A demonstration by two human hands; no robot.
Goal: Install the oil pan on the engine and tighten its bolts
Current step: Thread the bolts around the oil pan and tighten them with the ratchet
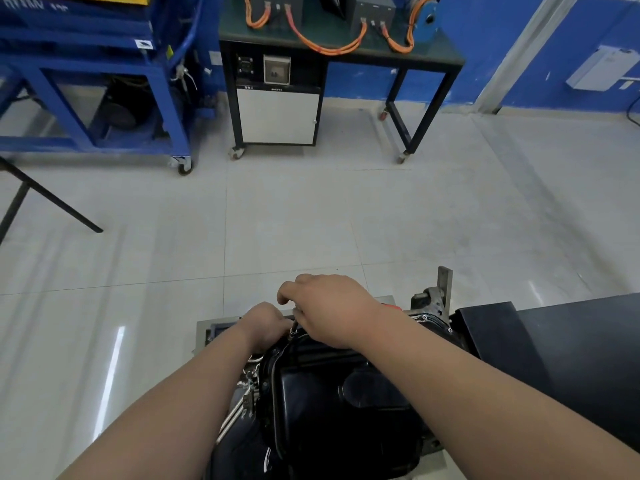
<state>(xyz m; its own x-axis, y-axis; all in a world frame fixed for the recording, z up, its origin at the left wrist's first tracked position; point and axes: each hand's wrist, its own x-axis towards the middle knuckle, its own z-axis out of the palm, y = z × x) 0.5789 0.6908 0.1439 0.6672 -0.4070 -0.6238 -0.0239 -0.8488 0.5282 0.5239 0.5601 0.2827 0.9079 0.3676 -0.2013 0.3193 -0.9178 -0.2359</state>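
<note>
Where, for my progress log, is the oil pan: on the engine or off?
On: the oil pan lies atop the engine, rim down.

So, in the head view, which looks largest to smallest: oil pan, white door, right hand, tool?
1. oil pan
2. white door and right hand: about alike; the door is farther, so unranked
3. tool

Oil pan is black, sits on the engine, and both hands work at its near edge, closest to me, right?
No. The head view shows the left hand and the right hand, pinching a slim tool, at the far edge of the black oil pan, which sits on the engine.
</note>
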